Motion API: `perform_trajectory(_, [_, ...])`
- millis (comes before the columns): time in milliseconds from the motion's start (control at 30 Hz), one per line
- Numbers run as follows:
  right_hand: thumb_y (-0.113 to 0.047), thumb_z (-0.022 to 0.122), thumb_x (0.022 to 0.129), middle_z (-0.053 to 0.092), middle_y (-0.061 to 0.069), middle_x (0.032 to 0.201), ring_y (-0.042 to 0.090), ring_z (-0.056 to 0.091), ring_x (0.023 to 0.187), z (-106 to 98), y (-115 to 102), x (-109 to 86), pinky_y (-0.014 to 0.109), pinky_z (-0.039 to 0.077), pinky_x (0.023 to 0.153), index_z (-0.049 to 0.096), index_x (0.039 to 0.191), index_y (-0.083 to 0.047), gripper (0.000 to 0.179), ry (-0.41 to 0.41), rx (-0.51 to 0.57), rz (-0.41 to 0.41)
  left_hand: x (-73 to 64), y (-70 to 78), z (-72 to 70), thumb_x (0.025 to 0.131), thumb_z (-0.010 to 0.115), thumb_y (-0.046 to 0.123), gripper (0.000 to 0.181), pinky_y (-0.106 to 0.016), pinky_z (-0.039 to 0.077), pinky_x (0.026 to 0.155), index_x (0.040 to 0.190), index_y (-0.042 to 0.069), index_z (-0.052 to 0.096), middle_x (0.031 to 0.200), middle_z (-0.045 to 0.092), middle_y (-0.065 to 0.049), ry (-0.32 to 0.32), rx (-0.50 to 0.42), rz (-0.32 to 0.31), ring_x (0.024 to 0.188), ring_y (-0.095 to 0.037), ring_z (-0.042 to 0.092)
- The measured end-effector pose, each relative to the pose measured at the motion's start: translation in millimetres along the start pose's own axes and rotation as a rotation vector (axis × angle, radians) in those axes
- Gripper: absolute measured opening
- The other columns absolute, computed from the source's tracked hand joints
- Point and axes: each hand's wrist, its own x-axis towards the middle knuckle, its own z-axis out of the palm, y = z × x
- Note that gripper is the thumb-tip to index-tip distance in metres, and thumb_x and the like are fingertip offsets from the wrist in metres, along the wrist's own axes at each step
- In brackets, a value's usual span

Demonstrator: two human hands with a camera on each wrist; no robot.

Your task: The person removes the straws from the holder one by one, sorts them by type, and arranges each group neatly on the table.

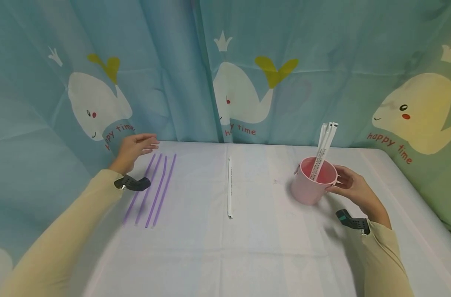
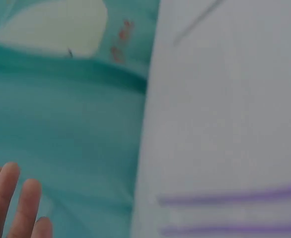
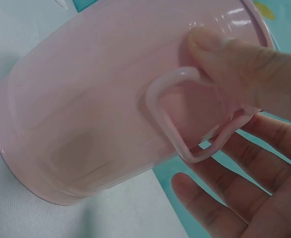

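Observation:
My right hand holds a pink bucket at its right side. In the right wrist view the thumb presses the bucket wall beside a looped side handle, with the other fingers behind it. Several slim white sticks with printed marks lean inside the bucket. My left hand hovers near the table's far left edge with relaxed fingers, holding nothing. Below and beside it lie several purple drinking straws, side by side, one of them bent near its top.
A single slim white stick lies lengthwise at mid-table, between the straws and the bucket. A white cloth covers the table. Blue whale-print curtain hangs along the back and left, with green fabric at the right.

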Motion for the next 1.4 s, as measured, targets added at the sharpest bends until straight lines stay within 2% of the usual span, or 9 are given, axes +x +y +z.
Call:
perform_trajectory(100, [-0.009, 0.073, 0.081, 0.049, -0.013, 0.123, -0.017, 0.05, 0.102, 1, 0, 0.2, 0.003, 0.045, 0.081, 0.037, 0.136, 0.006, 0.067, 0.008, 0.022, -0.024, 6.1, 12.5, 16.3, 0.095, 0.055, 0.03, 0.051, -0.008, 0.05, 0.08, 0.13, -0.007, 0.049, 0.086, 0.065, 0.026, -0.021, -0.039, 0.032, 0.082, 0.005, 0.065])
perform_trajectory(167, [-0.009, 0.073, 0.081, 0.05, -0.012, 0.123, -0.017, 0.05, 0.102, 1, 0, 0.4, 0.003, 0.045, 0.082, 0.038, 0.135, 0.006, 0.067, 0.011, 0.026, -0.028, 10.4, 20.0, 27.8, 0.095, 0.056, 0.027, 0.052, -0.009, 0.05, 0.082, 0.13, -0.009, 0.048, 0.088, 0.064, 0.025, -0.039, -0.059, 0.058, 0.083, 0.004, 0.066])
perform_trajectory(433, [-0.013, 0.073, 0.081, 0.046, 0.024, 0.132, -0.019, 0.048, 0.101, 1, -1, 0.0, 0.002, 0.045, 0.081, 0.037, 0.136, 0.004, 0.068, 0.01, -0.003, 0.006, 28.8, 45.4, 74.0, 0.095, 0.056, 0.022, 0.044, -0.036, 0.045, 0.103, 0.129, -0.005, 0.052, 0.091, 0.066, 0.017, -0.109, -0.118, 0.086, 0.089, -0.001, 0.066])
perform_trajectory(567, [-0.015, 0.074, 0.081, 0.043, 0.028, 0.134, -0.019, 0.047, 0.1, 1, -2, 0.6, 0.002, 0.045, 0.081, 0.037, 0.137, 0.003, 0.069, 0.008, -0.015, 0.02, 36.8, 59.1, 97.0, 0.095, 0.056, 0.02, 0.04, -0.043, 0.043, 0.105, 0.128, -0.002, 0.054, 0.099, 0.07, 0.006, -0.138, -0.143, 0.104, 0.087, -0.001, 0.065])
perform_trajectory(700, [-0.014, 0.074, 0.081, 0.047, 0.023, 0.132, -0.018, 0.049, 0.1, 2, -2, 0.5, 0.002, 0.045, 0.081, 0.038, 0.136, 0.003, 0.068, 0.014, -0.013, 0.009, 44.3, 72.4, 123.2, 0.094, 0.057, 0.017, 0.038, -0.04, 0.045, 0.103, 0.127, -0.002, 0.055, 0.118, 0.065, -0.017, -0.173, -0.173, 0.138, 0.092, -0.01, 0.066])
perform_trajectory(800, [-0.011, 0.074, 0.081, 0.047, 0.025, 0.132, -0.018, 0.049, 0.1, 0, -1, -0.1, 0.003, 0.046, 0.081, 0.039, 0.136, 0.004, 0.067, 0.015, -0.008, -0.003, 49.0, 80.4, 144.3, 0.093, 0.058, 0.015, 0.037, -0.039, 0.047, 0.101, 0.126, -0.003, 0.056, 0.117, 0.065, -0.017, -0.204, -0.196, 0.165, 0.098, -0.02, 0.065])
perform_trajectory(1033, [-0.007, 0.074, 0.08, 0.045, 0.029, 0.132, -0.017, 0.05, 0.1, 0, 1, -0.6, 0.003, 0.046, 0.081, 0.038, 0.136, 0.004, 0.068, 0.017, -0.001, -0.009, 55.8, 94.8, 194.1, 0.094, 0.057, 0.013, 0.034, -0.033, 0.049, 0.099, 0.124, -0.002, 0.058, 0.118, 0.064, -0.017, -0.281, -0.244, 0.181, 0.103, -0.021, 0.063])
perform_trajectory(1167, [-0.007, 0.074, 0.08, 0.048, 0.022, 0.131, -0.017, 0.05, 0.1, 0, 1, -0.6, 0.003, 0.045, 0.081, 0.039, 0.136, 0.005, 0.067, 0.018, 0.004, -0.013, 60.6, 98.4, 222.3, 0.093, 0.059, 0.013, 0.032, -0.034, 0.049, 0.098, 0.122, 0.0, 0.06, 0.12, 0.063, -0.02, -0.3, -0.258, 0.169, 0.102, -0.025, 0.064])
perform_trajectory(1400, [-0.004, 0.072, 0.08, 0.048, -0.022, 0.116, -0.017, 0.051, 0.1, 0, -1, -0.8, 0.003, 0.046, 0.081, 0.038, 0.134, 0.008, 0.066, 0.016, 0.047, -0.045, 68.5, 100.3, 271.2, 0.092, 0.059, 0.01, 0.031, -0.025, 0.053, 0.087, 0.12, -0.003, 0.061, 0.119, 0.062, -0.02, -0.352, -0.274, 0.185, 0.105, -0.035, 0.062])
